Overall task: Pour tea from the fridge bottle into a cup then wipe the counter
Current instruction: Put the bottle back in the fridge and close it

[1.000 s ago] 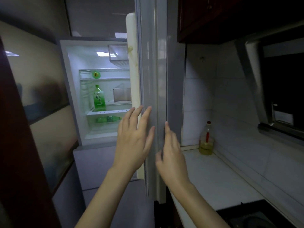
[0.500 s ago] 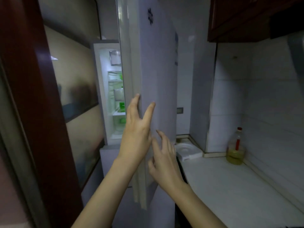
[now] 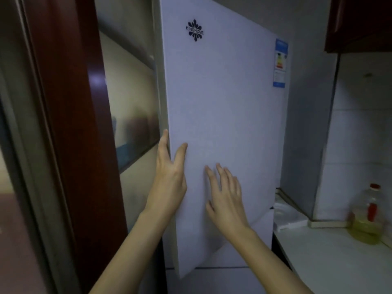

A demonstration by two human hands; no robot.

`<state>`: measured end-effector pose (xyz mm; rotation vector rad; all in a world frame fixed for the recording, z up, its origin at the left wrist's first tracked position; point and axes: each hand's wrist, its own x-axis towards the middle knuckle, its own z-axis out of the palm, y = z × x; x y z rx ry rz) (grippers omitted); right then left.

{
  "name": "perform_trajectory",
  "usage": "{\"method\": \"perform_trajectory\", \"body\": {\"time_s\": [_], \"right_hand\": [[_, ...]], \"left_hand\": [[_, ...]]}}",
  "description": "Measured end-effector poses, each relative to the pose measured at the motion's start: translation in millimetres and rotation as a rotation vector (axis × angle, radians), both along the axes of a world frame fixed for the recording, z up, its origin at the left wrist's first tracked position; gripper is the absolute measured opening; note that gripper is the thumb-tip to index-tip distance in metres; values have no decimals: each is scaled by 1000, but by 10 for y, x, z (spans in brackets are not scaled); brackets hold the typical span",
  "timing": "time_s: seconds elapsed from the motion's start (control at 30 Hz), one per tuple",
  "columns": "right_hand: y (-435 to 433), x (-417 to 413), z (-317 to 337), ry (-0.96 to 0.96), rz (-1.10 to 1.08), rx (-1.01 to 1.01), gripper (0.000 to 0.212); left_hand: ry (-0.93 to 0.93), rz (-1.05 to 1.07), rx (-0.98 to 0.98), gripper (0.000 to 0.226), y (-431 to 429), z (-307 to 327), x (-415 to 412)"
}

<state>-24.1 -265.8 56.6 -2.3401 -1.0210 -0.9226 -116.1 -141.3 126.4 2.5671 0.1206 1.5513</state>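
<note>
While both my forearms reach up from the bottom of the view, my hands sit apart on the fridge door (image 3: 222, 102), neither one gripping anything. My left hand (image 3: 169, 177) lies along the door's left edge, fingers straight and pointing up, thumb resting on the pale front face. My right hand (image 3: 227, 198) is just beside it, palm toward the door, fingers spread and touching the front. The door's lower corner juts out a little over the lower fridge door (image 3: 212, 281). It covers the inside of the fridge, so the tea bottle is hidden from me. To the right, the white counter (image 3: 328, 262) runs toward a tiled wall, with a white tray-like object (image 3: 288, 219) near the fridge and a red-capped bottle of yellow oil (image 3: 368, 217) farther along. A dark red door frame (image 3: 70, 124) fills the left. High on the fridge door are a dark KINGHOME logo (image 3: 195, 30) and a blue energy label (image 3: 280, 63). A dark red wall cabinet (image 3: 360, 24) hangs top right.
</note>
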Motion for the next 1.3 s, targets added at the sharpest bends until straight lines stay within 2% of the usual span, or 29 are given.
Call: {"method": "perform_trajectory", "body": {"time_s": [0.17, 0.3, 0.4, 0.47, 0.63, 0.83, 0.97, 1.07, 1.17, 1.3], "right_hand": [[463, 285, 133, -25, -17, -6, 95], [754, 579, 219, -58, -1, -12, 92], [935, 878, 317, -98, 32, 16, 81], [1050, 1085, 325, -137, 31, 18, 78], [1310, 1576, 190, -210, 34, 6, 83], [1715, 2050, 151, -319, 16, 80, 79], [1956, 2303, 148, -361, -73, 57, 86], [2083, 2381, 137, -389, -106, 51, 78], [2140, 2389, 121, -398, -136, 9, 79], [2112, 2409, 98, -372, -138, -30, 84]], "left_hand": [[-12, -7, -9, 62, 528, -4, 240], [-31, 117, -9, 70, 838, 17, 468], [-58, 335, 152, 74, 1010, 26, 681], [-26, 387, 247, 73, 1110, -12, 857], [148, 394, 224, 84, 1419, -241, 1351], [127, 410, 231, 83, 1822, -214, 1811], [179, 405, 193, 92, 2051, -241, 2171], [138, 380, 137, 100, 2203, -239, 2353], [114, 373, 116, 98, 2250, -221, 2399], [170, 397, 131, 97, 2239, -262, 2386]]}}
